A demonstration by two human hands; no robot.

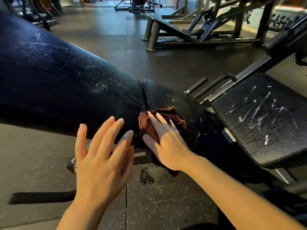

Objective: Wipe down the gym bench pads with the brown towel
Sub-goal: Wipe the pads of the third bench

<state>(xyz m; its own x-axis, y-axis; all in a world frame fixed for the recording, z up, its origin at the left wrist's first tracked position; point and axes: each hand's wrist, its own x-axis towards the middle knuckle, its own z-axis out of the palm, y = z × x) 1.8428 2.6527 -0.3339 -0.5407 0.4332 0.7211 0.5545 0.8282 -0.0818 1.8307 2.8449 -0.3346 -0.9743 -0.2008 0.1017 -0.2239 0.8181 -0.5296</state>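
At frame centre, the right hand (163, 141) pressed the towel (167, 118) flat-fingered onto the pad (167, 97); the left hand (101, 156) hovered spread, empty, lower left.

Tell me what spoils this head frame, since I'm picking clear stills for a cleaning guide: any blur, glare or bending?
In the head view, the wide lens bows the long back pad into a bulge; light glints off its wet sheen and off the white streaks on the seat pad at right; the left hand is slightly motion-blurred; the right hand and brown towel look sharper; the far machines are dim and soft.
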